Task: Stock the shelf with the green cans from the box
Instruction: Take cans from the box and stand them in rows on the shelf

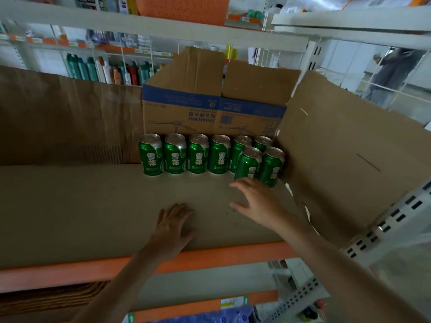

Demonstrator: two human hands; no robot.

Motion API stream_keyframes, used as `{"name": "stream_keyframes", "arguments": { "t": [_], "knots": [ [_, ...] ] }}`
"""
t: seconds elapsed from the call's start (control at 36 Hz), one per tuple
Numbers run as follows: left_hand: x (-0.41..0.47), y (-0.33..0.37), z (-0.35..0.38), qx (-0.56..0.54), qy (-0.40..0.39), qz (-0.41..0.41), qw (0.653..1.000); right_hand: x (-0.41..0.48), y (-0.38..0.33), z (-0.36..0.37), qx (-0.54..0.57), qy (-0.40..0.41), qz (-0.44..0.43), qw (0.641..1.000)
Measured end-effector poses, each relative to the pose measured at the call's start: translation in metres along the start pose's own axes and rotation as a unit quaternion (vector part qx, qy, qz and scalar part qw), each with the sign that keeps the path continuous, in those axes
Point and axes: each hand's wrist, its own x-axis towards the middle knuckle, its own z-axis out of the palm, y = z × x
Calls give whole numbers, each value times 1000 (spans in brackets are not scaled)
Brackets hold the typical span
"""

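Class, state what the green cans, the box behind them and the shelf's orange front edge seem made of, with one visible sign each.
Green cans: likely aluminium; glossy printed sides, bare silver tops. Box: matt brown cardboard; creased flaps. Orange front edge: probably painted metal; smooth, even colour, but uncertain.

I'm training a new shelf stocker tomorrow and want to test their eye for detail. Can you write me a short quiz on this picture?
1. How many green cans stand on the shelf?
2. True or false: the left hand grips a can.
3. At which end of the back row does the front pair stand? A) left B) right C) middle

Key
1. Eight: six behind, two in front.
2. False: it rests flat on the cardboard, holding nothing.
3. B, just beyond the open right hand.
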Motion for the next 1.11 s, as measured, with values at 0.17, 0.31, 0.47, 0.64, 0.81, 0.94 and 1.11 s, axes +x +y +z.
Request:
{"name": "stream_keyframes", "arguments": {
  "t": [0.17, 0.31, 0.47, 0.64, 0.81, 0.94, 1.11],
  "knots": [
    [-2, 1, 2, -31, 38, -3, 999, -32, -16, 39, 57, -43, 54, 996],
    [-4, 7, -5, -22, 12, -16, 1000, -46, -24, 63, 30, -46, 92, 994],
    [-8, 11, -8, -19, 26, -29, 999, -47, -27, 62, -10, -8, 113, 994],
    [-14, 18, -9, 4, 41, -41, 998, -48, -28, 61, 23, -24, 120, 992],
    [-22, 19, -8, 39, 57, -64, 996, -50, -28, 64, 19, -20, 115, 993],
    [-37, 16, -4, 97, 45, -42, 993, -58, -34, 66, 16, 3, 117, 993],
    [-66, 11, -1, 126, 65, -9, 990, -71, -41, 62, -11, -46, 110, 993]
  ]
}}
